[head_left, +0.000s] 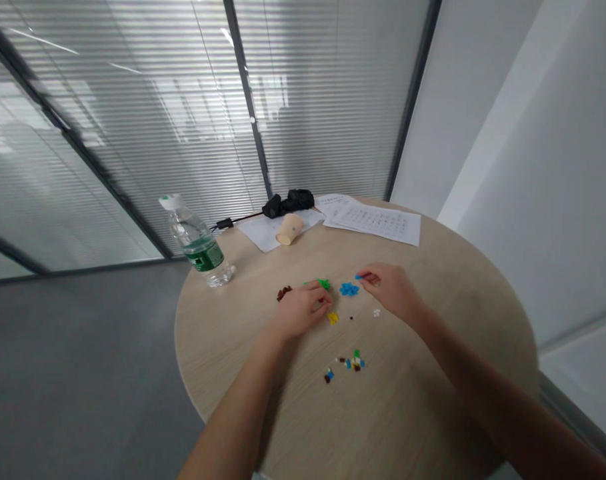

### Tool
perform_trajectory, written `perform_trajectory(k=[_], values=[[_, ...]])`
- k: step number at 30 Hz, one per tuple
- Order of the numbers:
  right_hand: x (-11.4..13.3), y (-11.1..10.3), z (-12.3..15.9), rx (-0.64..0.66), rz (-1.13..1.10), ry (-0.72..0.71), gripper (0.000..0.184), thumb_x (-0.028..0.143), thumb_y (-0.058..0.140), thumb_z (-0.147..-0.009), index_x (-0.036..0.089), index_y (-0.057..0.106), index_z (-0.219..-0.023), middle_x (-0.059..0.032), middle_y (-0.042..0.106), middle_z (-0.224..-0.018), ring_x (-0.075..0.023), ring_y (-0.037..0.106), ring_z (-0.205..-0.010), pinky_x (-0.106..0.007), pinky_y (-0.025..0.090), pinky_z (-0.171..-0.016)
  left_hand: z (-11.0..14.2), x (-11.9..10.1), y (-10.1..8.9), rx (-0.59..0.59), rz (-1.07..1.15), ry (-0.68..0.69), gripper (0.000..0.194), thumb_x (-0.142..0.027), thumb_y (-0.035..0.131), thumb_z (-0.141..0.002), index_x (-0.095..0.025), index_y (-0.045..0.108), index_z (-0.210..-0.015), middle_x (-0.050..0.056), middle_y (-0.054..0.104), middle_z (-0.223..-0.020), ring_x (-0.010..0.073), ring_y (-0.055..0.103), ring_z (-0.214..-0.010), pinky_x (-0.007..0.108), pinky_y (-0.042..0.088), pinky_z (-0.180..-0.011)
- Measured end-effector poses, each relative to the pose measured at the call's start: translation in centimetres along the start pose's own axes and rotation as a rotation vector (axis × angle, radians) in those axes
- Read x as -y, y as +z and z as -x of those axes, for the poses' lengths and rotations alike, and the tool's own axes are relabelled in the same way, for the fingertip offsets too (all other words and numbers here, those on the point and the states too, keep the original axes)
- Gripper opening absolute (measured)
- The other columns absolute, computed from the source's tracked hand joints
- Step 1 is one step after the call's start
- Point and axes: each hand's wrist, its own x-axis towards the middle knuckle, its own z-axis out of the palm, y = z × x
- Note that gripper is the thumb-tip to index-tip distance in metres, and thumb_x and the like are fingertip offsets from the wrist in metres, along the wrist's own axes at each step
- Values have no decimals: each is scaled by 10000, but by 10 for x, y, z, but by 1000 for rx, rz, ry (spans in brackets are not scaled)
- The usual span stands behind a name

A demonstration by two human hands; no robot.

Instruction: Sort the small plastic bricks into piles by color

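Left hand (303,310), right hand (391,287), forearms (247,393) all bare

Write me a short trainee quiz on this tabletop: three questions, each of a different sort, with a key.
1. True or false: the cup lies on its side.
2. What colour is the small piece at the fingertips of the right hand?
a) white
b) blue
c) yellow
3. In a word or two: which of the two hands is nearer the brown pieces?

Key: 1. True. 2. b. 3. The left hand.
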Motion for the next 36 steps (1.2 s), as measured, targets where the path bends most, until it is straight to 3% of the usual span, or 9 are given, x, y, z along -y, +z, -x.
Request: perform_trajectory(k=[3, 6, 12, 21, 30, 36], values=[[-1, 4, -5, 89, 135, 10, 131, 149, 563, -794, 179, 684, -834, -72, 705, -861, -179, 641, -778, -305, 482, -758, -1, 0, 4, 18, -21, 15, 169, -211, 470, -851, -189, 636, -875, 33, 608, -942, 150, 576, -850, 251, 449, -747], [-4, 13, -5, 73, 202, 8, 160, 167, 524, -846, 176, 677, -893, -84, 693, -921, -192, 616, -867, -314, 454, -807, -2, 0, 5, 12, -28, 30, 170, -211, 469, -854, -179, 636, -862, 43, 612, -912, 160, 573, -870, 255, 452, -761], [-7, 26, 2, 58, 242, -64, 162, 155, 490, -880, 141, 644, -929, -96, 654, -960, -216, 538, -953, -339, 416, -856, -2, -1, 1, 9, -44, 50, 166, -190, 465, -857, -169, 629, -845, 49, 614, -898, 169, 571, -889, 269, 449, -793], [-5, 27, 2, 118, 255, -90, 178, 155, 492, -890, 128, 660, -942, -108, 649, -968, -221, 512, -959, -340, 401, -864, -1, -2, 3, 15, -25, 67, 148, -179, 481, -847, -176, 629, -856, 40, 613, -872, 164, 567, -856, 250, 437, -742], [-12, 32, 2, 61, 244, -111, 178, 161, 512, -877, 157, 682, -930, -92, 676, -941, -218, 541, -939, -337, 421, -842, -2, -1, 6, 16, -39, 64, 145, -179, 490, -840, -180, 634, -857, 43, 622, -865, 174, 574, -844, 266, 440, -737], [-12, 22, 3, -27, 147, -113, 154, 173, 542, -850, 171, 680, -916, -93, 683, -931, -211, 572, -917, -344, 434, -841, -2, -3, 2, 35, -28, 57, 133, -172, 507, -833, -174, 638, -855, 46, 629, -857, 177, 574, -839, 263, 433, -725]])
